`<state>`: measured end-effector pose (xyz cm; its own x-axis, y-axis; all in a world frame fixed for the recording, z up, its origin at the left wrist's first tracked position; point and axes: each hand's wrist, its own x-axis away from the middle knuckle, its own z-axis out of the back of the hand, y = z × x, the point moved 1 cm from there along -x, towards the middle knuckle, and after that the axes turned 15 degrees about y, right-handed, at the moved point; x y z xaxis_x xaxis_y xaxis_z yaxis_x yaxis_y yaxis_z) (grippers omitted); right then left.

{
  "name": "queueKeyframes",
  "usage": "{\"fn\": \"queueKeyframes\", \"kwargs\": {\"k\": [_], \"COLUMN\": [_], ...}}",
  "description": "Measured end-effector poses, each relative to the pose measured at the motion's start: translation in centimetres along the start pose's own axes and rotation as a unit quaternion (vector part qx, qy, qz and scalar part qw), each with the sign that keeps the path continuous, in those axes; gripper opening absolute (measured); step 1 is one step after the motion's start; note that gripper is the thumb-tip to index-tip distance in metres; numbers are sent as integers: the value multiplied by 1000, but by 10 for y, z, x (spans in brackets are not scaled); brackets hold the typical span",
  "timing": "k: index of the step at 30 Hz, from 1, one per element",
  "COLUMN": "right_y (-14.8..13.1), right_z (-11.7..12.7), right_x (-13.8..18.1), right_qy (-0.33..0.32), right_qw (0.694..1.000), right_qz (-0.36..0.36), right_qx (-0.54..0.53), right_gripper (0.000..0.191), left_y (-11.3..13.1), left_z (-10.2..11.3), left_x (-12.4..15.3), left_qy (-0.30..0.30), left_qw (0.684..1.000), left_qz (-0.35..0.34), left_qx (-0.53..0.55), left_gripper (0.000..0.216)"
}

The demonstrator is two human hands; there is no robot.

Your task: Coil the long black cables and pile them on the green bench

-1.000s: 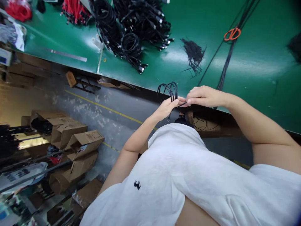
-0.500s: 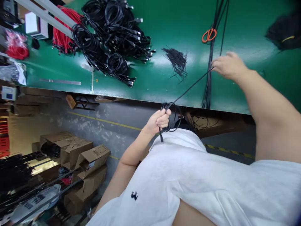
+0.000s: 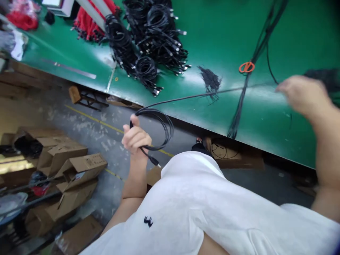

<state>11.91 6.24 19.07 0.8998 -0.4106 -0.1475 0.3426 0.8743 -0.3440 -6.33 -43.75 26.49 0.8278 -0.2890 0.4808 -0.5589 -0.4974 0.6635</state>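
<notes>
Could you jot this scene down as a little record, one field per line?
Left hand: holds a looped, thin black cable
Right hand: blurred, near the cable's outstretched part; grip unclear
Surface: glossy green table
On the table: coiled black cables, bundled red cables, small heap of thin black strips, orange double-loop handle
Floor: grey, with a yellow line

Room between cable pile (image 3: 159, 35) and strands (image 3: 239, 106); held cable (image 3: 186, 97) crosses nearside.
</notes>
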Motion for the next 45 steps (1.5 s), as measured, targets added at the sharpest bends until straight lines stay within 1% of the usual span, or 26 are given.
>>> {"fn": "queueKeyframes", "kwargs": {"k": [2, 4, 6, 7, 9, 12, 14, 15, 16, 18, 19, 21, 23, 24, 25, 26, 28, 29, 31, 33, 35, 38, 40, 41, 43, 45], "right_y": [-49, -109, -165, -189, -224, -249, -254, -253, -249, -230, -214, -165, -105, -75, -47, -23, 9, 15, 7, -30, -89, -182, -225, -238, -246, -235], "right_z": [-39, -64, -67, -61, -46, -32, -35, -41, -48, -65, -74, -89, -101, -106, -109, -112, -113, -111, -102, -87, -68, -37, -24, -21, -24, -36], "right_x": [28, 63, 86, 90, 79, 43, 24, 17, 12, 6, 4, 0, -1, 0, 1, 3, 8, 11, 17, 26, 37, 47, 40, 33, 14, -2], "right_qy": [-93, -131, -134, -133, -132, -132, -138, -147, -161, -189, -192, -163, -93, -111, -105, -118, -131, -130, -110, -101, -120, -160, -146, -126, -81, -79], "right_qw": [992, 962, 917, 897, 880, 892, 897, 895, 893, 892, 901, 936, 976, 981, 985, 987, 988, 989, 993, 991, 971, 914, 898, 901, 919, 929], "right_qz": [80, 230, 334, 360, 358, 292, 255, 242, 230, 199, 173, 99, 14, -2, -24, -31, -28, -23, 2, 73, 185, 293, 299, 283, 234, 193], "right_qx": [29, -63, -171, -219, -284, -320, -335, -344, -353, -358, -349, -295, -196, -162, -133, -108, -82, -72, -51, -49, -96, -231, -290, -303, -307, -306], "right_gripper": [30, 30, 34, 36, 38, 38, 38, 38, 40, 45, 49, 61, 76, 78, 78, 75, 66, 62, 58, 54, 47, 40, 40, 41, 44, 45], "left_y": [7, 1, -16, -27, -51, -78, -86, -87, -85, -76, -69, -53, -37, -31, -26, -23, -18, -14, -6, 0, -4, -33, -61, -74, -93, -100], "left_z": [11, 20, 26, 28, 30, 26, 21, 19, 18, 20, 23, 33, 44, 49, 53, 56, 59, 60, 61, 61, 59, 49, 40, 35, 28, 23], "left_x": [-4, -9, -12, -11, -6, 10, 21, 25, 28, 30, 30, 28, 27, 28, 28, 29, 30, 29, 27, 23, 16, 9, 10, 12, 20, 27], "left_qy": [58, 90, 86, 71, 20, -89, -153, -170, -172, -125, -81, 14, 82, 100, 113, 122, 145, 157, 171, 163, 141, 70, -4, -47, -130, -192], "left_qw": [998, 996, 990, 985, 971, 945, 929, 924, 923, 934, 946, 973, 987, 990, 990, 989, 987, 987, 985, 985, 990, 988, 980, 974, 955, 940], "left_qz": [-18, 11, 69, 97, 142, 198, 230, 246, 260, 279, 275, 218, 135, 104, 86, 78, 60, 39, -14, -36, -7, 63, 97, 119, 165, 205], "left_qx": [0, -24, -83, -121, -193, -245, -247, -240, -227, -184, -154, -81, -16, 5, 17, 21, 21, 22, 32, 31, -9, -119, -171, -190, -210, -196], "left_gripper": [33, 30, 26, 24, 27, 41, 45, 43, 39, 31, 31, 39, 43, 42, 41, 41, 41, 41, 39, 35, 29, 26, 33, 36, 42, 44]}}
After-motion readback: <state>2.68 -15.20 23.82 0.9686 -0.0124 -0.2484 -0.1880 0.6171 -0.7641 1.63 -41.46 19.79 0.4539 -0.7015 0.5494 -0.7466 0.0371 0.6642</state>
